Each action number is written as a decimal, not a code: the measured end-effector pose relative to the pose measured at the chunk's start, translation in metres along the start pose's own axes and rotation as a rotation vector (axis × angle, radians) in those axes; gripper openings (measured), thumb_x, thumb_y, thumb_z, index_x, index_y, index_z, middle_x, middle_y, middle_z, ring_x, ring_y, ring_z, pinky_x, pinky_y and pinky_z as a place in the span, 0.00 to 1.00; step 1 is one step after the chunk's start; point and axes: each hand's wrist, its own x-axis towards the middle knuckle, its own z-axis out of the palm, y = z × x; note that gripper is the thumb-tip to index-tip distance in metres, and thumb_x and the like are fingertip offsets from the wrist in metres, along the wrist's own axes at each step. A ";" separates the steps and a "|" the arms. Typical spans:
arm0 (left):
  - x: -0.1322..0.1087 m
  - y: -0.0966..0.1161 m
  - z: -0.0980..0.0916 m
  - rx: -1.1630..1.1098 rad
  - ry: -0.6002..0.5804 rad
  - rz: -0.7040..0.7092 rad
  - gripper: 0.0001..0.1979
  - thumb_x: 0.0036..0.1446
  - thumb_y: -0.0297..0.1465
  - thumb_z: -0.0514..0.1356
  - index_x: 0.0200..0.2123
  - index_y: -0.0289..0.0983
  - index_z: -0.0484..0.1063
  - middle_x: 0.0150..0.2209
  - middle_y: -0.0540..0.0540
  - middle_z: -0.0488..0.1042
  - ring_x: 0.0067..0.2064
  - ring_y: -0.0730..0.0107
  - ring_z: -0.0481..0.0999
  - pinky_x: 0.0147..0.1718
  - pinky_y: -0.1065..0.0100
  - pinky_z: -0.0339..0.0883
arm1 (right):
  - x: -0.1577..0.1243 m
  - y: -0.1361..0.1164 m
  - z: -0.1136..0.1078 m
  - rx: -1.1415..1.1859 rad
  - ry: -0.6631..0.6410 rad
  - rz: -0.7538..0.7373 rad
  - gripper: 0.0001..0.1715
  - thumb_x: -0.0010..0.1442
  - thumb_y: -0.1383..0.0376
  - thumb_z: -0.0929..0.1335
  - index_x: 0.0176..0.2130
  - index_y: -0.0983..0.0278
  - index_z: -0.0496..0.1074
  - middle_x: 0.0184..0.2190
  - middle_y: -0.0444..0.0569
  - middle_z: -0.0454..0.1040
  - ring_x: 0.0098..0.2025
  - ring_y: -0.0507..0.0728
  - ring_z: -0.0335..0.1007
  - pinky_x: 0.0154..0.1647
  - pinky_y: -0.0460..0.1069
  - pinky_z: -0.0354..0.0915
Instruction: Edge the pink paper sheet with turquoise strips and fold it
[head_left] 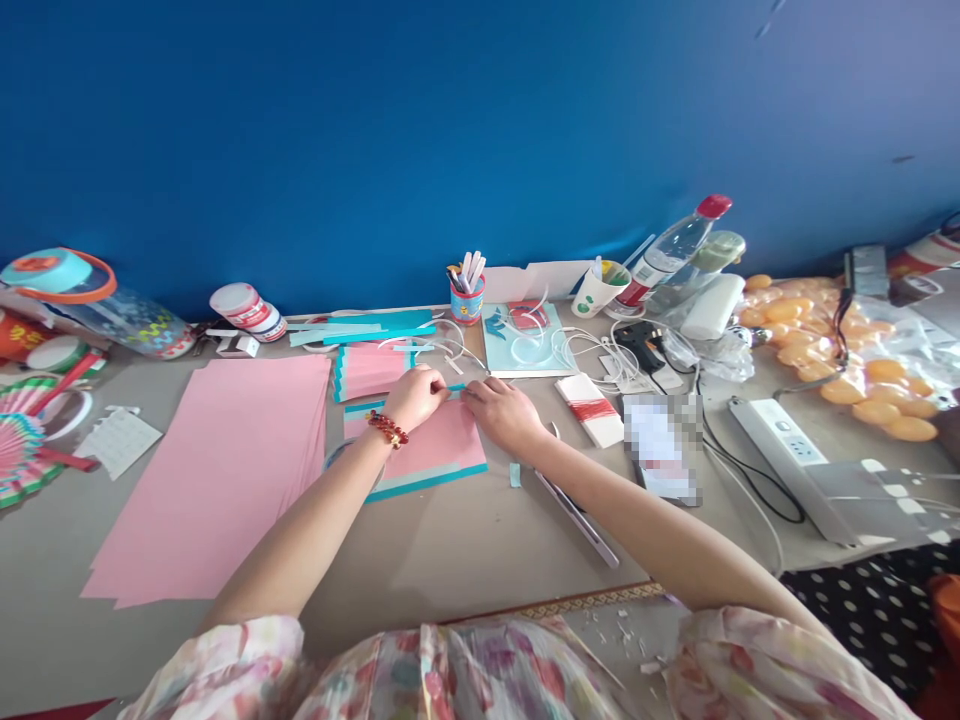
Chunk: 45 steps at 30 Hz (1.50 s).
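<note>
A pink paper sheet (435, 443) with teal strips along its far and near edges lies in front of me. Over its far edge is my left hand (415, 397), wearing a red bead bracelet (388, 430). Its fingers are curled in a pinch, and what lies between them is hidden. My right hand (504, 408) has its bent fingertips closed on the far right corner of the same sheet. Just beyond my left hand sits a smaller pleated pink paper (375, 371) with teal edges. A large stack of pink paper (217, 460) lies to the left.
Teal strips (375, 327), a pen cup (467, 300) and a light blue booklet (529, 340) stand or lie toward the wall. On the right are a white card pack (590, 410), a phone (664, 450), cables and a power strip (787, 455). A lilac cutter-like tool (577, 520) lies near my right forearm.
</note>
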 end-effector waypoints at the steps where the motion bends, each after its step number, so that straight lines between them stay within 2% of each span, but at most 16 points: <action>1: 0.000 0.000 0.000 0.002 0.007 0.001 0.07 0.53 0.25 0.63 0.24 0.37 0.70 0.29 0.49 0.71 0.31 0.69 0.72 0.32 0.69 0.65 | 0.000 0.000 0.000 0.000 -0.002 -0.003 0.17 0.69 0.68 0.60 0.52 0.65 0.71 0.51 0.57 0.70 0.48 0.62 0.61 0.43 0.53 0.62; 5: -0.002 0.000 -0.002 0.004 0.030 0.015 0.07 0.54 0.24 0.62 0.25 0.38 0.68 0.27 0.50 0.71 0.31 0.68 0.72 0.31 0.69 0.65 | 0.000 0.001 -0.002 -0.001 -0.009 -0.015 0.17 0.69 0.68 0.60 0.53 0.66 0.71 0.50 0.57 0.70 0.48 0.62 0.61 0.43 0.53 0.62; 9: -0.011 0.009 -0.011 0.004 0.062 0.049 0.04 0.60 0.25 0.57 0.33 0.38 0.69 0.30 0.49 0.73 0.33 0.67 0.74 0.33 0.68 0.67 | 0.000 0.000 -0.004 0.001 -0.011 -0.016 0.16 0.69 0.68 0.60 0.51 0.66 0.72 0.50 0.57 0.70 0.48 0.62 0.61 0.42 0.53 0.62; 13: -0.030 0.026 -0.014 0.065 0.103 0.138 0.09 0.65 0.27 0.51 0.43 0.37 0.71 0.42 0.43 0.74 0.42 0.63 0.74 0.43 0.62 0.69 | 0.000 0.000 -0.005 0.005 -0.014 -0.009 0.16 0.69 0.68 0.60 0.50 0.66 0.73 0.51 0.56 0.70 0.47 0.62 0.62 0.42 0.52 0.63; 16: -0.043 0.032 -0.009 0.327 0.102 0.293 0.13 0.66 0.29 0.52 0.49 0.38 0.72 0.52 0.39 0.71 0.54 0.53 0.70 0.53 0.54 0.65 | 0.000 0.000 -0.006 0.008 -0.019 -0.013 0.15 0.69 0.67 0.61 0.49 0.66 0.74 0.51 0.56 0.70 0.48 0.62 0.62 0.44 0.52 0.64; 19: -0.048 0.029 0.000 0.477 0.104 0.333 0.16 0.65 0.37 0.55 0.53 0.40 0.73 0.65 0.40 0.61 0.62 0.48 0.62 0.61 0.47 0.56 | -0.001 0.001 -0.007 0.008 -0.019 -0.016 0.15 0.68 0.68 0.61 0.49 0.66 0.74 0.51 0.57 0.70 0.48 0.62 0.62 0.45 0.53 0.64; 21: -0.049 0.025 0.005 0.513 0.085 0.334 0.19 0.64 0.42 0.56 0.55 0.41 0.72 0.69 0.42 0.54 0.65 0.47 0.58 0.65 0.44 0.49 | -0.001 0.000 -0.008 0.009 -0.019 -0.017 0.16 0.68 0.68 0.61 0.50 0.66 0.73 0.51 0.57 0.70 0.48 0.62 0.62 0.45 0.53 0.64; 24: -0.050 0.023 0.010 0.532 0.062 0.325 0.24 0.63 0.47 0.57 0.58 0.41 0.69 0.70 0.42 0.51 0.67 0.47 0.55 0.66 0.41 0.43 | -0.001 0.000 -0.008 0.011 -0.017 -0.014 0.16 0.68 0.68 0.61 0.51 0.66 0.73 0.51 0.57 0.70 0.48 0.62 0.63 0.45 0.53 0.64; 27: -0.052 0.023 0.012 0.519 0.063 0.308 0.26 0.62 0.47 0.57 0.58 0.41 0.69 0.70 0.39 0.50 0.69 0.47 0.54 0.66 0.39 0.40 | -0.001 0.000 -0.010 0.014 -0.018 -0.011 0.17 0.68 0.68 0.61 0.53 0.66 0.72 0.51 0.57 0.70 0.49 0.62 0.63 0.46 0.53 0.64; 35: -0.059 0.020 0.004 0.507 0.071 0.255 0.22 0.63 0.39 0.57 0.58 0.40 0.70 0.69 0.34 0.51 0.69 0.45 0.52 0.66 0.37 0.36 | -0.001 0.001 -0.009 0.019 -0.040 -0.017 0.17 0.68 0.68 0.61 0.53 0.66 0.72 0.52 0.58 0.69 0.49 0.62 0.63 0.47 0.53 0.64; 41: -0.069 0.011 -0.005 0.531 0.077 0.231 0.22 0.63 0.38 0.56 0.58 0.40 0.70 0.69 0.37 0.53 0.69 0.45 0.54 0.66 0.37 0.36 | -0.001 0.001 -0.006 0.012 -0.039 -0.006 0.17 0.68 0.69 0.60 0.52 0.66 0.72 0.52 0.57 0.69 0.49 0.63 0.62 0.45 0.53 0.64; 45: -0.072 0.009 -0.008 0.541 0.081 0.219 0.23 0.65 0.39 0.54 0.59 0.36 0.69 0.69 0.36 0.52 0.68 0.47 0.55 0.66 0.41 0.41 | -0.001 -0.001 -0.008 0.007 -0.035 -0.006 0.17 0.68 0.69 0.61 0.52 0.66 0.72 0.51 0.58 0.69 0.49 0.62 0.62 0.45 0.53 0.64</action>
